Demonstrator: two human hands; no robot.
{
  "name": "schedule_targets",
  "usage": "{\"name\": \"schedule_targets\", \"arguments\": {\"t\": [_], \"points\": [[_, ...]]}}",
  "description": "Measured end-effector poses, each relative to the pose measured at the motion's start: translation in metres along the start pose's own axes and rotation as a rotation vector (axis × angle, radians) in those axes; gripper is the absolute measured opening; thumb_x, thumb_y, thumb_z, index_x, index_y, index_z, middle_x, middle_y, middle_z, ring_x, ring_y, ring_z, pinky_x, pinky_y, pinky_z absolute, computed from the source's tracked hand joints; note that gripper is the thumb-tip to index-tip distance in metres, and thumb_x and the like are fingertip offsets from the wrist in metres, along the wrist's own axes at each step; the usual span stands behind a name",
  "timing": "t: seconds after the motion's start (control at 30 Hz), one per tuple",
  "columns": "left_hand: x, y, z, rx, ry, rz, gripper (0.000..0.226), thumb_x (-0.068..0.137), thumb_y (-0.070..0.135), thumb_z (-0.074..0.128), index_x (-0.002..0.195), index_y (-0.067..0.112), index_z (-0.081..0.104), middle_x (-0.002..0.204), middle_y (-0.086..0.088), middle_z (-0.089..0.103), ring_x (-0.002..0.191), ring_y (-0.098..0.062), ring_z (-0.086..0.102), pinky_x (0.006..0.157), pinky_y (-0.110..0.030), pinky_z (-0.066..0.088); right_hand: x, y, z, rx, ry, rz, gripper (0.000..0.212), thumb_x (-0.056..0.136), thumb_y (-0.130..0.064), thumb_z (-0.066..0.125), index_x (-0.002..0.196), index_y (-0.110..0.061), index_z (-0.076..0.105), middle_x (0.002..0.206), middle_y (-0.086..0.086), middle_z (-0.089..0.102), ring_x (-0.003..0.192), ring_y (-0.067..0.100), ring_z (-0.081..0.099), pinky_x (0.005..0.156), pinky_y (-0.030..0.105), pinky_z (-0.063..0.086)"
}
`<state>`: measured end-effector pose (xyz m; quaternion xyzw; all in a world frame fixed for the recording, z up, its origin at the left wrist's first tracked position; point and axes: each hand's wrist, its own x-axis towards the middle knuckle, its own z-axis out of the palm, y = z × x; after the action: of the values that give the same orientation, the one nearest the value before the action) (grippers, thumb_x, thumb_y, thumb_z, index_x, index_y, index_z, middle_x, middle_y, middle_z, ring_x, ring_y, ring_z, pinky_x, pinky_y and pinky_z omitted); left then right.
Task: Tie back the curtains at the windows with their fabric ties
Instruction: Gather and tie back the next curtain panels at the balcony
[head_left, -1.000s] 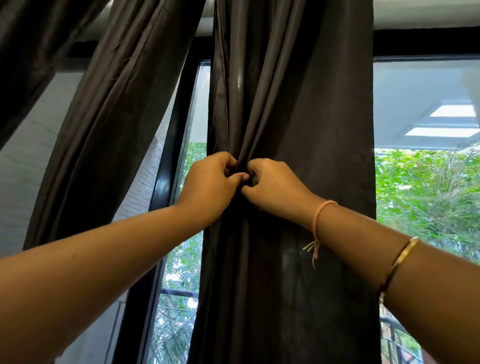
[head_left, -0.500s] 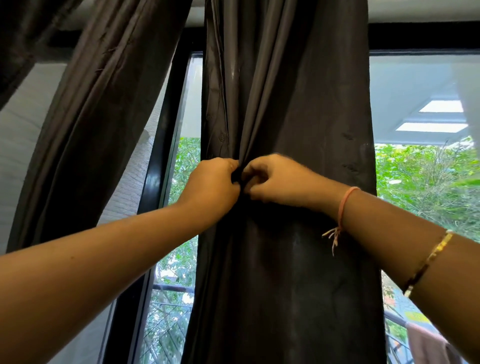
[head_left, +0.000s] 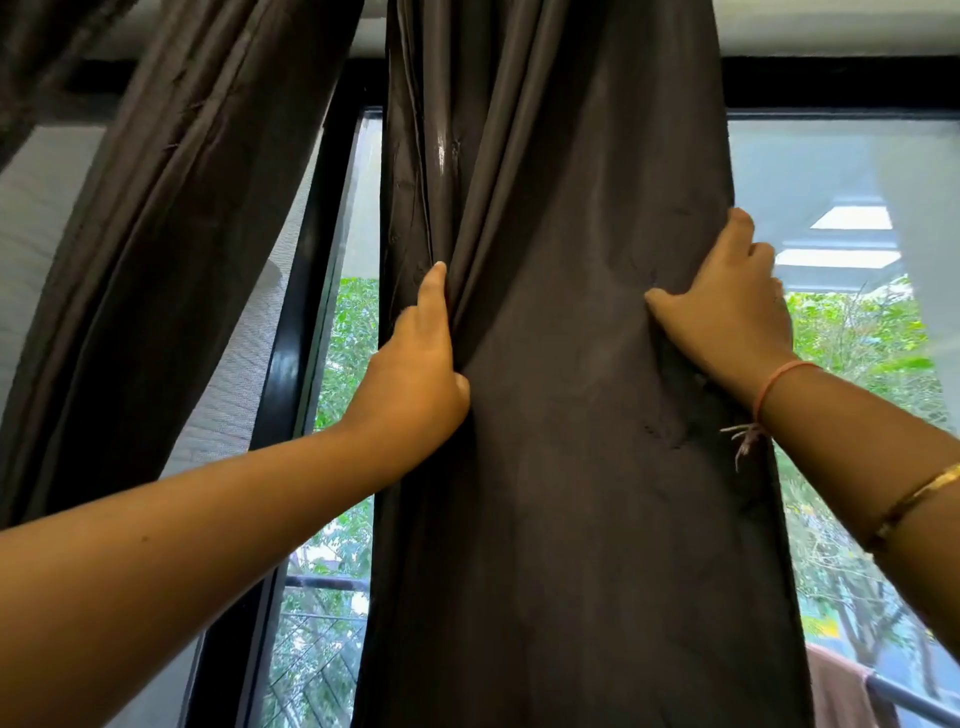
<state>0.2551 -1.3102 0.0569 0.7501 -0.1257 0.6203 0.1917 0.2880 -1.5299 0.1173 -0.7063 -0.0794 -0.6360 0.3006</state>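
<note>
You are holding the dark curtain (head_left: 561, 467), which is hanging down the middle of the view from 12 to 6 o'clock, by both of its sides. Your left hand (head_left: 415, 374) is gripping the pleats at the panel's 9 o'clock side, with the index finger lying straight up a fold and the thumb pressing the cloth in toward it. The other fingers are hiding behind the fabric, so I cannot tell how they are lying. Your right hand (head_left: 727, 312) is taking the 3 o'clock edge, thumb on the front and fingers (head_left: 740, 223) curling round the hem. Holding both sides this way is probably letting you gather the width into one bundle for binding. No fabric tie is showing. A second curtain (head_left: 171, 234) is draping at 10 o'clock beside the black window frame (head_left: 291, 364). Nothing here is carrying a brand, label or readable writing.
</note>
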Motion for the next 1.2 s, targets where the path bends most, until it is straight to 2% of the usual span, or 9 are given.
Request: {"name": "schedule_targets", "arguments": {"t": [0.13, 0.27, 0.4, 0.47, 0.53, 0.7, 0.8, 0.97, 1.2], "points": [[0.001, 0.007, 0.002, -0.041, -0.007, -0.021, 0.093, 0.076, 0.007, 0.055, 0.145, 0.035, -0.001, 0.128, -0.008, 0.041, 0.082, -0.028, 0.051, 0.070, -0.033, 0.036, -0.005, 0.003, 0.006, 0.199, -0.022, -0.025, 0.054, 0.080, -0.018, 0.062, 0.126, -0.006, 0.035, 0.107, 0.017, 0.060, 0.096, 0.040, 0.057, 0.074, 0.038, 0.040], [0.002, 0.012, 0.007, -0.051, 0.006, -0.057, 0.094, 0.075, 0.010, 0.056, 0.144, 0.034, -0.004, 0.117, -0.013, 0.049, 0.077, -0.025, 0.046, 0.069, -0.031, 0.033, -0.018, -0.012, 0.017, 0.467, -0.081, -0.041, 0.042, 0.078, -0.020, 0.066, 0.115, -0.014, 0.046, 0.091, -0.006, 0.056, 0.085, 0.019, 0.057, 0.072, 0.025, 0.039], [0.006, 0.012, 0.008, -0.128, 0.006, -0.150, 0.089, 0.079, 0.012, 0.056, 0.147, 0.024, 0.001, 0.129, -0.015, 0.047, 0.103, -0.031, 0.053, 0.078, -0.031, 0.037, -0.035, -0.034, 0.029, 0.687, -0.061, 0.010, 0.034, 0.080, -0.045, 0.066, 0.096, -0.022, 0.048, 0.077, -0.019, 0.053, 0.067, -0.003, 0.052, 0.057, 0.010, 0.039], [0.008, 0.013, 0.006, -0.126, -0.008, -0.181, 0.080, 0.080, 0.012, 0.056, 0.146, 0.015, 0.012, 0.132, -0.014, 0.046, 0.112, -0.030, 0.050, 0.081, -0.028, 0.035, -0.042, -0.045, 0.032, 0.735, 0.012, 0.105, 0.032, 0.089, -0.053, 0.049, 0.091, -0.021, 0.046, 0.071, -0.016, 0.049, 0.062, -0.004, 0.045, 0.050, 0.018, 0.032], [0.009, 0.014, 0.003, -0.092, -0.005, -0.191, 0.064, 0.081, 0.014, 0.057, 0.138, 0.008, 0.029, 0.119, -0.012, 0.051, 0.099, -0.028, 0.051, 0.077, -0.027, 0.035, -0.045, -0.051, 0.034, 0.748, 0.115, 0.156, 0.029, 0.097, -0.043, 0.037, 0.089, -0.016, 0.042, 0.066, -0.012, 0.044, 0.058, 0.000, 0.039, 0.050, 0.029, 0.022], [0.010, 0.010, -0.004, -0.077, -0.014, -0.168, 0.037, 0.080, 0.022, 0.057, 0.113, 0.009, 0.048, 0.075, 0.008, 0.042, 0.066, -0.009, 0.045, 0.054, -0.025, 0.035, -0.052, -0.052, 0.037, 0.541, 0.210, -0.105, 0.016, 0.087, -0.019, 0.054, 0.088, -0.018, 0.038, 0.061, -0.011, 0.038, 0.056, 0.020, 0.043, 0.055, 0.028, 0.027], [0.007, 0.007, -0.005, -0.101, -0.027, -0.165, 0.034, 0.081, 0.029, 0.057, 0.109, 0.011, 0.051, 0.072, 0.014, 0.038, 0.070, -0.013, 0.047, 0.063, -0.027, 0.040, -0.057, -0.055, 0.044, 0.447, 0.101, -0.215, 0.022, 0.083, -0.016, 0.057, 0.087, -0.016, 0.035, 0.062, -0.009, 0.038, 0.060, 0.027, 0.045, 0.055, 0.030, 0.031], [0.002, 0.003, -0.004, -0.149, -0.033, -0.139, 0.021, 0.080, 0.033, 0.057, 0.089, 0.015, 0.052, 0.075, 0.005, 0.055, 0.068, -0.009, 0.053, 0.056, -0.023, 0.043, -0.065, -0.062, 0.053, 0.486, -0.147, -0.265, 0.024, 0.080, -0.025, 0.062, 0.074, -0.015, 0.041, 0.058, -0.004, 0.042, 0.053, 0.015, 0.041, 0.047, 0.028, 0.029], [-0.004, -0.002, -0.003, -0.168, -0.058, -0.164, 0.024, 0.081, 0.034, 0.062, 0.070, 0.024, 0.043, 0.059, 0.007, 0.045, 0.052, -0.006, 0.043, 0.043, -0.018, 0.032, -0.070, -0.057, 0.044, 0.595, -0.440, -0.247, 0.021, 0.081, -0.019, 0.063, 0.082, 0.001, 0.059, 0.073, 0.017, 0.062, 0.072, 0.031, 0.061, 0.067, 0.045, 0.052]]}}
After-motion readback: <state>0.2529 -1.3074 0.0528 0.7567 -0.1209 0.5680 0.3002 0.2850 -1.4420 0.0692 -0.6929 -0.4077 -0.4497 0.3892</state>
